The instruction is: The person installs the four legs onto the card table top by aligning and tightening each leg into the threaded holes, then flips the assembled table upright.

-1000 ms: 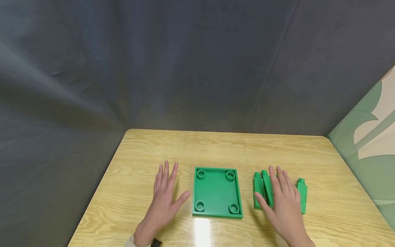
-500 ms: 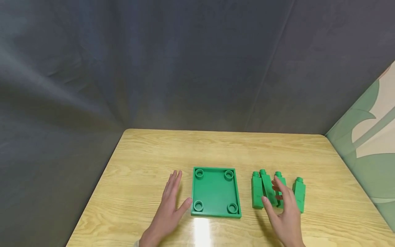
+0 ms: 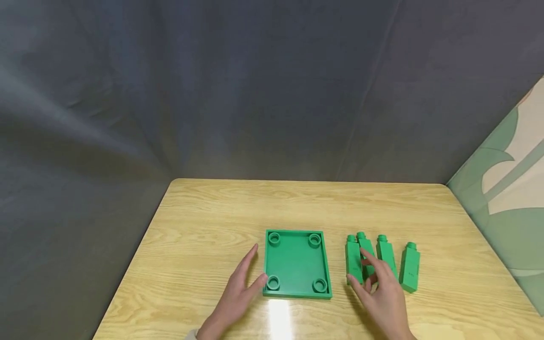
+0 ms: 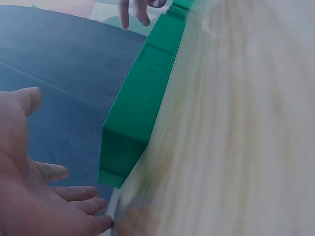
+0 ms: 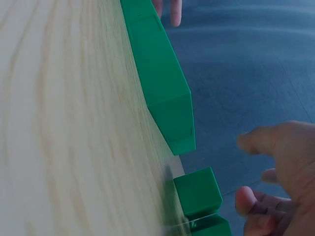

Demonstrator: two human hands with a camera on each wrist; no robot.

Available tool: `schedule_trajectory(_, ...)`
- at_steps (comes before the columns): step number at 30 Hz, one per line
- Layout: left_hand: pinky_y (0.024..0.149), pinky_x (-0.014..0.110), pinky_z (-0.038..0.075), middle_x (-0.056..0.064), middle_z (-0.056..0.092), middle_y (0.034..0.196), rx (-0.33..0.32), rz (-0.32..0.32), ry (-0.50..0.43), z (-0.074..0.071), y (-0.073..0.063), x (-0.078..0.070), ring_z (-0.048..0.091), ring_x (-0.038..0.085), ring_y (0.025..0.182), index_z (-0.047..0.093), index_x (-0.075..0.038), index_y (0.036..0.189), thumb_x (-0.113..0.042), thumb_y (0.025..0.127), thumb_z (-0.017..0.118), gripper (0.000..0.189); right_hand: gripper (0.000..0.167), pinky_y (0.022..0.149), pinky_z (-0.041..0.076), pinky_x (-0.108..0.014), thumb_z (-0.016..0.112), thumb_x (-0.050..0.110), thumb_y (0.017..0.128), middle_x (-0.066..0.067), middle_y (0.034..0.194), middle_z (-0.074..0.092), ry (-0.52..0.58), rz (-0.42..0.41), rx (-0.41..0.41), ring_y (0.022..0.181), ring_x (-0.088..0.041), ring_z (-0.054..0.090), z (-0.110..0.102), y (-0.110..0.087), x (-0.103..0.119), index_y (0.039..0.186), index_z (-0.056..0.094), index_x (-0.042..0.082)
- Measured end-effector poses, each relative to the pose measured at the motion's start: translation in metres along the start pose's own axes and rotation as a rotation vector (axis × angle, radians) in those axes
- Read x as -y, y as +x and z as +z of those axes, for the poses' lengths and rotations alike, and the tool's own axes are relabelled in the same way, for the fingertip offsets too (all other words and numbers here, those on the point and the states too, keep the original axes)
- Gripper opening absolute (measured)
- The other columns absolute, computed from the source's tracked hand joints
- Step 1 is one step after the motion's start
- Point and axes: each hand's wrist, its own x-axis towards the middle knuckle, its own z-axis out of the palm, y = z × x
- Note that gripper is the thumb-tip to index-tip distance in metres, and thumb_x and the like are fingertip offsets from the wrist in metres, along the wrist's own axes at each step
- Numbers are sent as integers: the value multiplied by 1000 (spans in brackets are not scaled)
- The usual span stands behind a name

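Note:
A square green tray-like plate [image 3: 297, 262] with a raised rim and round sockets at its corners lies on the table. My left hand [image 3: 235, 295] is beside its left edge, thumb toward the near corner; in the left wrist view the hand [image 4: 44, 187] looks apart from the plate [image 4: 142, 88]. To the right lie several green square posts with round pegs. My right hand [image 3: 382, 295] hovers over the left ones, thumb and forefinger spread around the near part of the leftmost post [image 3: 353, 257]. In the right wrist view a gap separates these fingers from the post [image 5: 198, 191].
The farthest-right post [image 3: 410, 269] lies a little apart from another post [image 3: 386, 255]. The wooden table [image 3: 221, 208] ends at a dark curtain [image 3: 263, 94] behind and at the left. A patterned panel [image 3: 514, 226] borders the right side.
My right hand has moved left toward the leftmost post, its fingers bending more. My left hand has shifted right, closer to the plate, with its fingers drawn together. The plate and posts lie still.

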Motion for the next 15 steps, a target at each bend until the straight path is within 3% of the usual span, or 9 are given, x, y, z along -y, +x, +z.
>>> schedule_trajectory(6, 128, 81, 18, 11, 30, 182, 43, -49, 35, 4, -1, 2, 22, 52, 166, 28, -21, 178, -43, 109, 71, 84, 74, 48, 40, -19, 101, 8, 79, -6, 106, 74, -110, 32, 42, 61, 7, 44, 2, 0, -1, 146, 69, 6)
schedule_trajectory(10, 125, 86, 17, 12, 25, 183, 100, -55, 98, 5, 0, 4, 14, 58, 165, 25, -22, 179, -48, 106, 74, 91, 71, 48, 40, -20, 103, 13, 77, -5, 104, 74, -160, 26, 40, 62, 6, 46, 3, -1, -4, 141, 72, 6)
schedule_trajectory(15, 124, 87, 18, 20, 20, 183, 156, -45, 162, 5, 0, 4, 10, 57, 166, 24, -23, 179, -51, 103, 78, 98, 66, 47, 39, -21, 104, 16, 75, -9, 106, 73, -200, 3, 40, 62, 5, 47, 1, -2, -6, 135, 76, 6)
